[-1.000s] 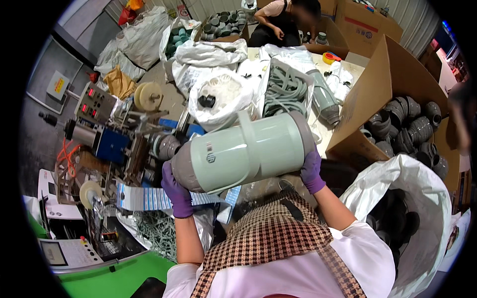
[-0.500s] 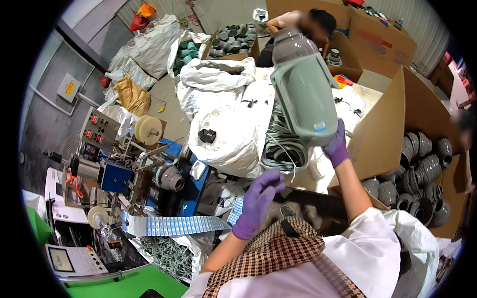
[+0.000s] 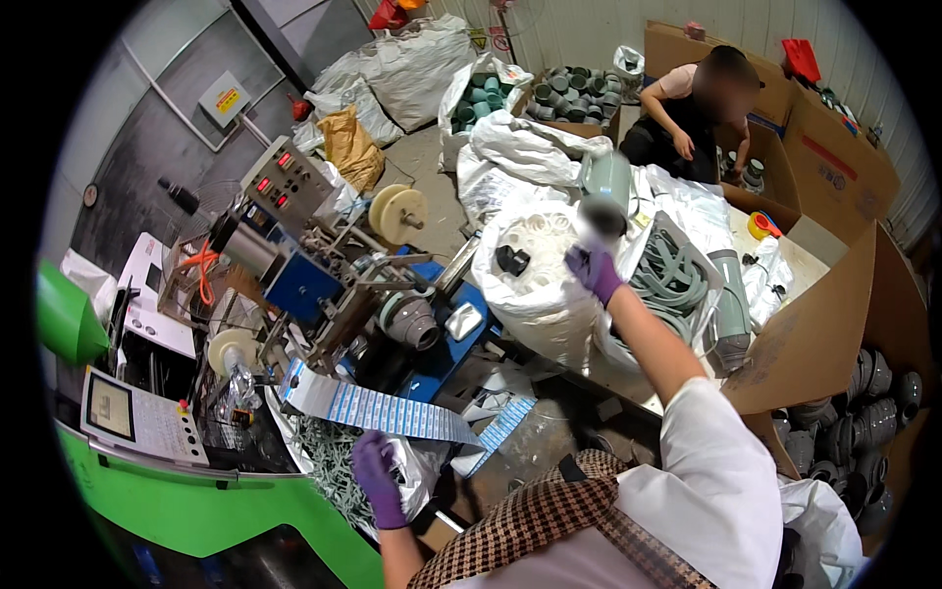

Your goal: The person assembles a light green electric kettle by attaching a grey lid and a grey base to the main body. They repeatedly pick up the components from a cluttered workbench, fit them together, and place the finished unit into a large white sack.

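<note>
My right hand (image 3: 595, 272), in a purple glove, reaches forward over the near rim of a white sack (image 3: 535, 329) of pale rings. Its bent fingers close on the near end of a grey-green pipe fitting (image 3: 605, 179). That near end looks dark and blurred, so the grip is partly hidden. My left hand (image 3: 377, 478), also gloved in purple, is open and empty above a bag of grey-green scraps (image 3: 339, 466). Near it hangs a strip of blue-and-white labels (image 3: 392, 412). A black fitting (image 3: 511, 259) lies on the pale rings.
To the left stands a labelling machine (image 3: 304, 280) with a round fitting (image 3: 409, 319) on it. Bundled grey strips (image 3: 672, 275) and another long fitting (image 3: 730, 299) lie on the right. A carton (image 3: 834, 324) holds dark fittings. A co-worker (image 3: 687, 118) crouches at the back.
My view has shifted left. My right hand has carried the fitting away from me and left, toward the sack. My left hand has moved down and left to the scrap bag.
</note>
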Action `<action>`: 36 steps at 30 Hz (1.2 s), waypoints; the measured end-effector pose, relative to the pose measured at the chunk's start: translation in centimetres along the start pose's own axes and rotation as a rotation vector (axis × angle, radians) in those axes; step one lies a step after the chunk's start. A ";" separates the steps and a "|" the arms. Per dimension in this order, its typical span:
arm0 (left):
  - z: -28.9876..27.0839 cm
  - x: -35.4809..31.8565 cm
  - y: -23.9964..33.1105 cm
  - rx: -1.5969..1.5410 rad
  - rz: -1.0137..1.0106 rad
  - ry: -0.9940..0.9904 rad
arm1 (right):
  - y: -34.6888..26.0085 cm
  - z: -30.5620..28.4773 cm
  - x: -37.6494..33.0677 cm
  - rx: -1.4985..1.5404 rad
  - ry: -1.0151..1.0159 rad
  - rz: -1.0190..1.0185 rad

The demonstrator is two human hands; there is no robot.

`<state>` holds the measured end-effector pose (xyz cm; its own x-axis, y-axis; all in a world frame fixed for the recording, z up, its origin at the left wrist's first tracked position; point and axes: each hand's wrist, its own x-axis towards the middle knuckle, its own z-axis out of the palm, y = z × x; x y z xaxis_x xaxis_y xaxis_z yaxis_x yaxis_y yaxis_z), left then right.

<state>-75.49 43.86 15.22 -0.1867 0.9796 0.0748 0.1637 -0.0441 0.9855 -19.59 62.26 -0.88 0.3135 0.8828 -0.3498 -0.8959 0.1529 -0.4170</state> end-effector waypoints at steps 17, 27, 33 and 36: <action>-49.1 23.3 9.1 0.361 0.338 0.614 | 27.2 -10.2 -28.6 -0.025 0.301 0.240; -51.4 26.6 7.2 -0.284 0.262 0.515 | 29.9 -4.3 -30.6 -0.220 0.072 0.618; -53.5 28.2 6.5 -0.283 0.211 0.615 | 31.2 -1.7 -26.3 -0.304 -0.100 0.671; -55.4 25.5 6.5 -0.289 0.218 0.604 | 30.8 0.3 -26.9 -0.383 -0.132 0.655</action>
<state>-132.86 57.71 31.95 -0.6979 0.6656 0.2642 0.0103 -0.3596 0.9330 -55.67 43.40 -4.04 -0.3050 0.7894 -0.5328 -0.7069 -0.5625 -0.4289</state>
